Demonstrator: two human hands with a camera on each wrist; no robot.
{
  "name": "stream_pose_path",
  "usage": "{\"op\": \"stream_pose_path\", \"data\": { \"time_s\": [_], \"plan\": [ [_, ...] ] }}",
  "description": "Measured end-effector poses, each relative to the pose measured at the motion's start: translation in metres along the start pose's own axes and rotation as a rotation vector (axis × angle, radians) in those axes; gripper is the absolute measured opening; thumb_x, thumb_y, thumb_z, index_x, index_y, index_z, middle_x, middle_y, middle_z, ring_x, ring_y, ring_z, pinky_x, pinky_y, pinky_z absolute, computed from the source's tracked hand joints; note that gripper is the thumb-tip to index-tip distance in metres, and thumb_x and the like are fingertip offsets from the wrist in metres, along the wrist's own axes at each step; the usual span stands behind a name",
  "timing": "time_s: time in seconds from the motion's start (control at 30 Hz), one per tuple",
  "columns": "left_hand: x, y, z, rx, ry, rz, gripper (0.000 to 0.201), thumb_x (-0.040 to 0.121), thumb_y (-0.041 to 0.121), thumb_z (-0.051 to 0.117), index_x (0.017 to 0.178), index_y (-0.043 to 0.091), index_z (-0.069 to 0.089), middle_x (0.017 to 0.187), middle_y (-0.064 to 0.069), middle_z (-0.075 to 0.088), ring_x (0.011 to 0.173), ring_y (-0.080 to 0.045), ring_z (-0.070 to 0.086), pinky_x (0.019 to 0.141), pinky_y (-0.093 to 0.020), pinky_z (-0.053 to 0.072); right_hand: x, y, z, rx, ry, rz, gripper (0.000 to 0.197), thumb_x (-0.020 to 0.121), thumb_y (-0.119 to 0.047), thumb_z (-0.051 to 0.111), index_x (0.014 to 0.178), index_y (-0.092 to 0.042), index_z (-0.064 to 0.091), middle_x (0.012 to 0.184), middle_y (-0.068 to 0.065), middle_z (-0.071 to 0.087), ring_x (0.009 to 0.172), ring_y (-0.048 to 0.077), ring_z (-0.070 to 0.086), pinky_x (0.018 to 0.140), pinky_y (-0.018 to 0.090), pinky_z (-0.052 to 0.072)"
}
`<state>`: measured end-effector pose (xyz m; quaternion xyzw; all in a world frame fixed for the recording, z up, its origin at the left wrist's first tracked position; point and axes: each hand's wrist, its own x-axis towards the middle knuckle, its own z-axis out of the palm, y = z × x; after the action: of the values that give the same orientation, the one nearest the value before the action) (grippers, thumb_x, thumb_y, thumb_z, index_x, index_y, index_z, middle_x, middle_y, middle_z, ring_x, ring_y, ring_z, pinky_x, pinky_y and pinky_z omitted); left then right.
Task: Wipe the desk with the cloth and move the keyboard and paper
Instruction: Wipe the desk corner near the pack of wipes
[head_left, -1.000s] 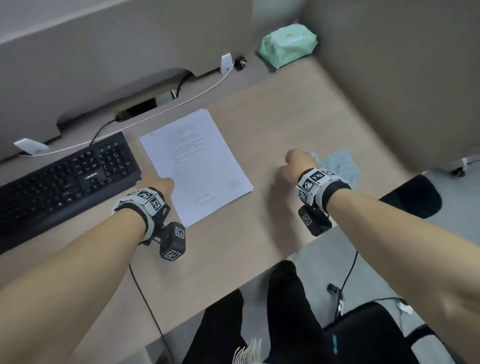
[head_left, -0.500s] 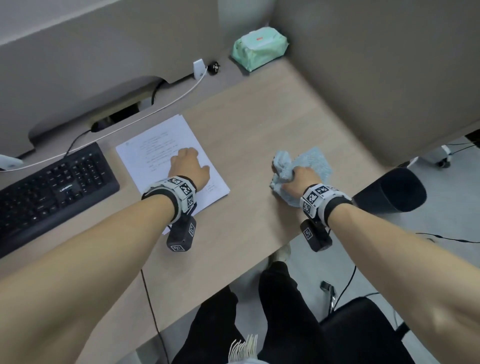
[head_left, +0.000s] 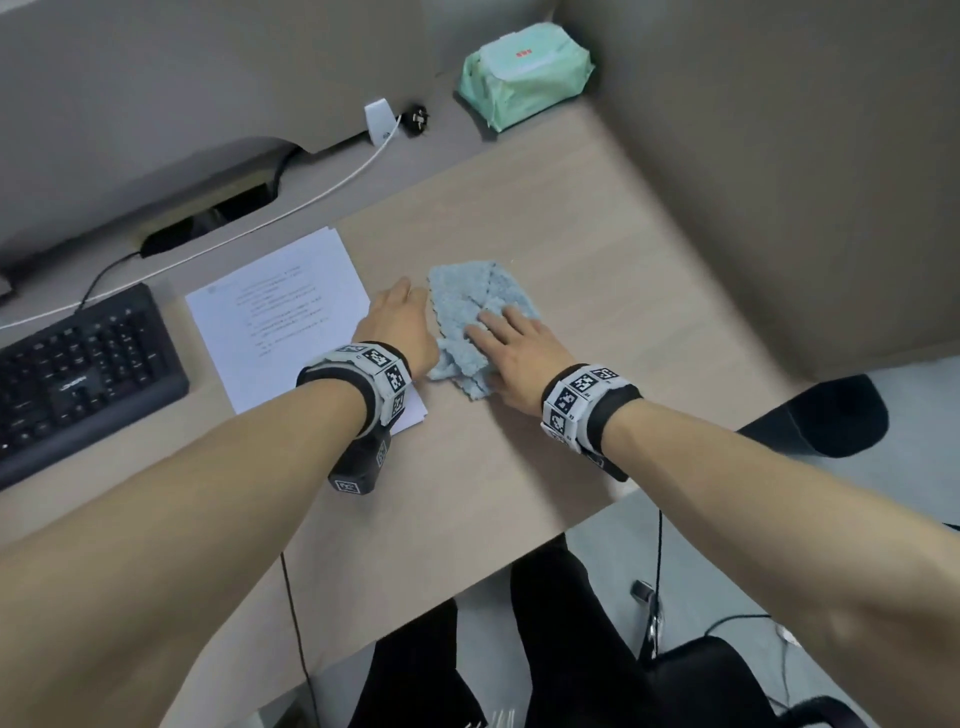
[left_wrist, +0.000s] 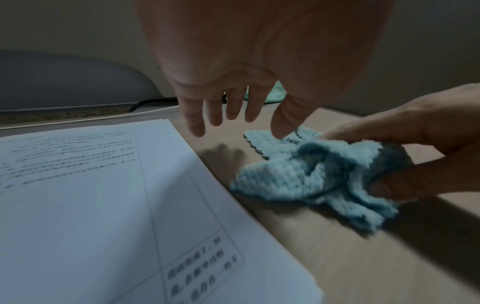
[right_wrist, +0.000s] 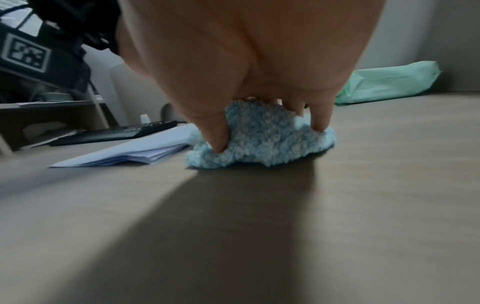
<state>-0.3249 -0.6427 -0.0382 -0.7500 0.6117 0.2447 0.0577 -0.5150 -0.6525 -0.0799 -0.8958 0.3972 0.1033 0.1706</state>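
Note:
A light blue fluffy cloth (head_left: 475, 306) lies bunched on the wooden desk (head_left: 597, 218), just right of the white printed paper (head_left: 280, 312). My right hand (head_left: 511, 353) rests on the cloth; in the left wrist view its thumb and forefinger pinch a fold of the cloth (left_wrist: 311, 170), and its fingers (right_wrist: 218, 133) dig into the cloth (right_wrist: 259, 131). My left hand (head_left: 402, 322) hovers with straight fingers (left_wrist: 228, 111) between the paper (left_wrist: 103, 185) and the cloth's left edge, holding nothing. The black keyboard (head_left: 78, 374) sits at the far left.
A green pack of wipes (head_left: 524, 78) stands at the back corner by the partition wall. A white cable (head_left: 322, 192) and a black one run along the rear ledge. The desk's front edge is near my wrists, with a black chair (head_left: 821, 415) at the right.
My left hand has left the paper and moved right to the cloth's edge. My right hand has brought the cloth leftward and forward, next to the paper, and lies flatter on it.

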Motion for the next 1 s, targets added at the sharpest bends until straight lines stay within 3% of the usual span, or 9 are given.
{"op": "stream_pose_path", "data": {
  "time_s": [0.13,0.27,0.37,0.5,0.57,0.7,0.83,0.9,1.0],
  "plan": [
    [0.021,0.001,0.001,0.017,-0.011,-0.027,0.063,0.087,0.013,0.053,0.146,0.012,0.032,0.162,-0.007,0.015,0.146,-0.029,0.018,0.114,-0.043,0.031,0.028,0.055,-0.015,0.030,0.070,0.201,0.061,0.091,-0.039,0.050,0.142,-0.010,0.037,0.161,0.012,0.018,0.147,0.038,0.018,0.117,0.051,0.023],
    [0.039,-0.002,0.004,0.017,0.005,-0.052,0.059,0.087,0.013,0.053,0.143,0.010,0.034,0.159,-0.008,0.020,0.144,-0.029,0.021,0.112,-0.044,0.034,0.051,0.115,-0.036,0.120,0.117,0.435,0.063,0.085,-0.035,0.056,0.134,0.002,0.042,0.157,0.023,0.021,0.145,0.040,0.020,0.118,0.049,0.022],
    [0.054,-0.001,0.003,-0.009,0.017,-0.094,0.062,0.087,0.011,0.051,0.145,0.011,0.031,0.161,-0.008,0.015,0.146,-0.028,0.016,0.114,-0.043,0.030,0.067,0.099,-0.042,0.148,0.111,0.318,0.067,0.079,-0.034,0.056,0.135,-0.001,0.040,0.153,0.021,0.030,0.143,0.039,0.024,0.115,0.052,0.026],
    [0.079,0.001,0.002,-0.023,0.036,-0.117,0.061,0.081,0.014,0.055,0.139,0.007,0.038,0.153,-0.019,0.027,0.139,-0.037,0.026,0.114,-0.043,0.029,0.057,0.041,-0.025,0.103,-0.078,-0.078,0.084,0.080,-0.032,0.058,0.152,-0.010,0.022,0.162,0.012,0.017,0.150,0.033,0.012,0.121,0.050,0.013],
    [0.091,0.005,0.003,-0.004,0.044,-0.124,0.059,0.078,0.018,0.056,0.134,0.006,0.041,0.148,-0.021,0.033,0.135,-0.041,0.030,0.113,-0.046,0.029,0.051,0.054,-0.026,0.059,-0.064,-0.140,0.080,0.081,-0.029,0.057,0.153,-0.012,0.024,0.163,0.009,0.016,0.150,0.030,0.011,0.122,0.045,0.011],
    [0.113,0.016,-0.003,0.015,0.057,-0.160,0.062,0.081,0.026,0.055,0.138,0.011,0.036,0.153,-0.016,0.027,0.139,-0.038,0.025,0.111,-0.048,0.031,0.064,0.144,-0.054,0.095,0.033,0.178,0.077,0.083,-0.032,0.055,0.152,-0.010,0.027,0.162,0.011,0.020,0.149,0.031,0.015,0.122,0.041,0.015],
    [0.123,0.026,-0.003,0.006,0.009,-0.227,0.073,0.086,0.043,0.055,0.147,0.016,0.025,0.161,-0.009,0.012,0.147,-0.034,0.010,0.114,-0.050,0.027,0.094,0.207,-0.083,0.137,0.065,0.456,0.076,0.077,-0.050,0.053,0.143,-0.016,0.037,0.153,0.012,0.029,0.139,0.038,0.027,0.110,0.051,0.034],
    [0.123,0.031,-0.002,0.030,-0.023,-0.247,0.080,0.085,0.050,0.054,0.150,0.017,0.019,0.163,-0.008,0.007,0.148,-0.033,0.006,0.114,-0.053,0.025,0.116,0.203,-0.090,0.095,0.016,0.450,0.075,0.078,-0.052,0.057,0.143,-0.022,0.035,0.156,0.008,0.024,0.143,0.038,0.021,0.111,0.053,0.031],
    [0.124,0.033,0.000,0.071,-0.046,-0.249,0.087,0.084,0.053,0.054,0.152,0.017,0.014,0.163,-0.007,0.001,0.148,-0.034,0.001,0.114,-0.054,0.024,0.137,0.154,-0.085,0.041,-0.012,0.242,0.074,0.078,-0.052,0.052,0.144,-0.020,0.038,0.160,0.005,0.021,0.148,0.035,0.013,0.117,0.053,0.020]
  ]
}}
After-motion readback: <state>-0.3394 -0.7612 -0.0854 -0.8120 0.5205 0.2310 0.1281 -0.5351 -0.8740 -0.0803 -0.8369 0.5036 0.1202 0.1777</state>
